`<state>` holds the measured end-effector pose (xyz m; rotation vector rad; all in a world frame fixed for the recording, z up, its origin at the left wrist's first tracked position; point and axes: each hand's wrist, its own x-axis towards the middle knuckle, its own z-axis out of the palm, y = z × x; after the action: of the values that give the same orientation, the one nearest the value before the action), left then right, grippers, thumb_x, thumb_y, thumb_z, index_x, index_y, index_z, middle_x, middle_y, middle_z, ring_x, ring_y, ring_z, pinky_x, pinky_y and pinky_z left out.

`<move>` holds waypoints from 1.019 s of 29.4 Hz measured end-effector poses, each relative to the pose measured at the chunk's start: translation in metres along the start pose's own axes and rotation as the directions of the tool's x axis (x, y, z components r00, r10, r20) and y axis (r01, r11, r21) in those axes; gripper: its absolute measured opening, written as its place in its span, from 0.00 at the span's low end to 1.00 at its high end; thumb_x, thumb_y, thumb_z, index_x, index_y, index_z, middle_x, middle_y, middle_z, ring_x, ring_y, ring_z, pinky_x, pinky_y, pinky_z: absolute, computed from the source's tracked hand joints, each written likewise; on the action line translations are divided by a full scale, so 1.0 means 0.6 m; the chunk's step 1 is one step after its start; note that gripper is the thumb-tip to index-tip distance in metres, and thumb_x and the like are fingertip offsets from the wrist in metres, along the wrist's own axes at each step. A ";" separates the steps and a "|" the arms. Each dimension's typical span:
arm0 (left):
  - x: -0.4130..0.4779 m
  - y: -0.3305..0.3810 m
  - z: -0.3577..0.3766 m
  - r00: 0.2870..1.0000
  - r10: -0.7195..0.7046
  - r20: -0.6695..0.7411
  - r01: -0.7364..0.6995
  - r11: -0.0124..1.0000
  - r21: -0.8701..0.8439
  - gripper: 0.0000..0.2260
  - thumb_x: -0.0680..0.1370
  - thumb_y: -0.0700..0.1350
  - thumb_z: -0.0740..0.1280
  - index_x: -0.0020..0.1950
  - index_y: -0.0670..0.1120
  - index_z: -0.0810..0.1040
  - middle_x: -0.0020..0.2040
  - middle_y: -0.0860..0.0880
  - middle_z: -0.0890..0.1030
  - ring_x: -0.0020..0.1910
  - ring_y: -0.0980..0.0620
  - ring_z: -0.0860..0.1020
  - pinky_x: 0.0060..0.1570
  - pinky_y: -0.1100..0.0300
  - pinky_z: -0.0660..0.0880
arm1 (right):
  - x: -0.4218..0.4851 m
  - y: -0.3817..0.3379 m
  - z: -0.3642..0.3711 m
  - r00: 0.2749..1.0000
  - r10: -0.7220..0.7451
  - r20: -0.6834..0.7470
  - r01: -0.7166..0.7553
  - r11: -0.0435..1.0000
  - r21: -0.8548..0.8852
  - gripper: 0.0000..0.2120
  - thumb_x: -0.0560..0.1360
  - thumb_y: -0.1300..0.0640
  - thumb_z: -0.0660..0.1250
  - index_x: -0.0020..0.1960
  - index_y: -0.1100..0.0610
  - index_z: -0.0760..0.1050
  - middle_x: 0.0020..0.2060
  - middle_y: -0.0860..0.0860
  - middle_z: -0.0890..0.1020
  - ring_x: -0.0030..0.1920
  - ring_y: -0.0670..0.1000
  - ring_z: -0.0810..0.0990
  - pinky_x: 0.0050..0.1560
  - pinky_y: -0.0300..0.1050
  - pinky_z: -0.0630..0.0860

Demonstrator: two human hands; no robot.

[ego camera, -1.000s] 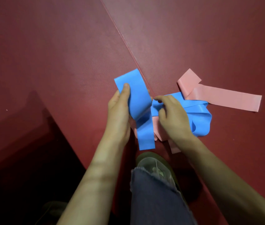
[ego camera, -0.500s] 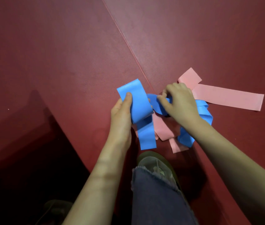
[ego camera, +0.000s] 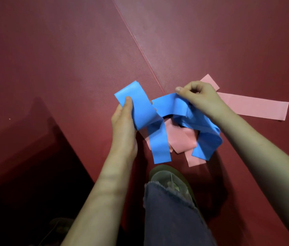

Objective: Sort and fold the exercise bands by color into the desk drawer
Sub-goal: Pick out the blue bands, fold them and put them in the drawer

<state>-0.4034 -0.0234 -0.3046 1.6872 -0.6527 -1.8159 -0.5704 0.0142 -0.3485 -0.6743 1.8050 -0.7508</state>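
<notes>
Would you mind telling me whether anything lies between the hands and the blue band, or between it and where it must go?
Nothing does: left hand and right hand both grip the blue band. Its loops hang over the pink band below; tangling cannot be told. No drawer is in view.

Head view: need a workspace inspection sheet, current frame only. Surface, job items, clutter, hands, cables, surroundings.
Surface: red mat, seam running diagonally.
Job's things: blue band held up, partly folded; pink band lying on the mat, partly under the blue one. Drawer not in view.
Clutter: nothing seen.
Hands: left hand grips the blue band's folded end; right hand pinches it further along.
Cables: nothing seen.
Surroundings: shoe, trouser leg; dark area lower left, unclear.
</notes>
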 end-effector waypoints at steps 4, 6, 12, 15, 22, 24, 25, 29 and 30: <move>0.001 0.005 0.001 0.999 0.002 -0.041 -0.003 1.000 -0.009 0.10 0.80 0.44 0.56 0.45 0.44 0.75 0.41 0.43 0.81 0.39 0.50 0.79 0.52 0.51 0.76 | -0.010 0.015 -0.006 1.000 -0.007 -0.019 0.005 0.996 -0.090 0.14 0.73 0.51 0.66 0.33 0.56 0.69 0.26 0.49 0.67 0.23 0.40 0.64 0.26 0.32 0.61; 0.000 0.008 0.002 0.998 -0.017 -0.062 0.016 1.000 -0.016 0.09 0.80 0.44 0.56 0.47 0.44 0.74 0.49 0.39 0.77 0.45 0.45 0.76 0.59 0.46 0.73 | -0.018 0.026 -0.008 1.000 -0.004 -0.014 0.001 0.980 -0.201 0.16 0.72 0.50 0.67 0.31 0.55 0.66 0.25 0.49 0.66 0.22 0.42 0.64 0.26 0.34 0.60; 0.000 0.015 0.002 0.997 -0.002 -0.072 0.001 1.000 -0.009 0.09 0.80 0.44 0.56 0.50 0.43 0.74 0.47 0.41 0.77 0.43 0.47 0.76 0.58 0.47 0.73 | -0.041 0.031 -0.017 0.996 0.054 -0.064 -0.080 0.837 -0.541 0.23 0.74 0.40 0.58 0.36 0.59 0.70 0.27 0.48 0.70 0.35 0.55 0.70 0.37 0.47 0.62; 0.002 0.021 0.001 0.997 0.014 -0.076 -0.017 0.999 -0.032 0.09 0.80 0.44 0.56 0.51 0.43 0.74 0.49 0.40 0.76 0.46 0.45 0.75 0.58 0.47 0.73 | -0.041 0.026 -0.030 0.992 0.103 -0.076 -0.127 0.721 -0.681 0.26 0.74 0.37 0.56 0.34 0.59 0.72 0.26 0.50 0.70 0.37 0.57 0.71 0.36 0.46 0.62; 0.012 0.023 0.001 0.996 0.046 -0.072 -0.048 0.999 -0.018 0.09 0.80 0.44 0.57 0.47 0.44 0.75 0.42 0.45 0.78 0.38 0.51 0.77 0.42 0.61 0.76 | -0.039 0.001 -0.059 0.993 0.114 -0.034 -0.119 0.935 -0.335 0.27 0.69 0.42 0.68 0.24 0.60 0.63 0.22 0.50 0.59 0.26 0.47 0.56 0.27 0.42 0.55; 0.011 0.018 0.001 0.996 0.039 -0.075 -0.039 0.999 -0.002 0.09 0.80 0.45 0.57 0.48 0.44 0.75 0.42 0.45 0.79 0.37 0.52 0.77 0.40 0.62 0.77 | -0.038 -0.012 -0.059 0.987 0.161 0.019 -0.158 0.983 -0.097 0.34 0.62 0.36 0.69 0.31 0.71 0.69 0.29 0.55 0.66 0.31 0.49 0.63 0.33 0.39 0.59; 0.010 0.016 0.001 0.996 0.039 -0.077 -0.039 0.999 0.008 0.09 0.80 0.45 0.57 0.48 0.43 0.75 0.41 0.45 0.78 0.37 0.52 0.77 0.40 0.62 0.77 | -0.038 -0.017 -0.059 0.983 0.175 0.053 -0.175 0.985 -0.009 0.37 0.61 0.36 0.69 0.39 0.74 0.73 0.34 0.56 0.71 0.35 0.50 0.66 0.38 0.41 0.62; 0.002 0.008 0.008 0.998 0.037 -0.056 -0.037 0.999 0.005 0.09 0.80 0.44 0.57 0.45 0.44 0.74 0.42 0.44 0.78 0.42 0.46 0.76 0.48 0.54 0.76 | -0.044 -0.039 -0.045 0.980 0.178 0.095 -0.192 0.967 0.171 0.18 0.70 0.47 0.68 0.37 0.63 0.78 0.33 0.54 0.79 0.35 0.49 0.75 0.42 0.43 0.69; 0.000 0.005 0.011 0.998 0.042 -0.044 -0.041 0.999 0.008 0.09 0.80 0.44 0.56 0.43 0.45 0.74 0.41 0.44 0.78 0.42 0.44 0.76 0.50 0.51 0.75 | -0.047 -0.044 -0.040 0.979 0.177 0.101 -0.194 0.958 0.211 0.15 0.70 0.48 0.67 0.34 0.59 0.78 0.29 0.51 0.79 0.33 0.46 0.75 0.41 0.40 0.70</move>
<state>-0.4095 -0.0255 -0.3018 1.7008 -0.6709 -1.7445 -0.5816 0.0223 -0.3053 -0.3783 1.6545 -0.7705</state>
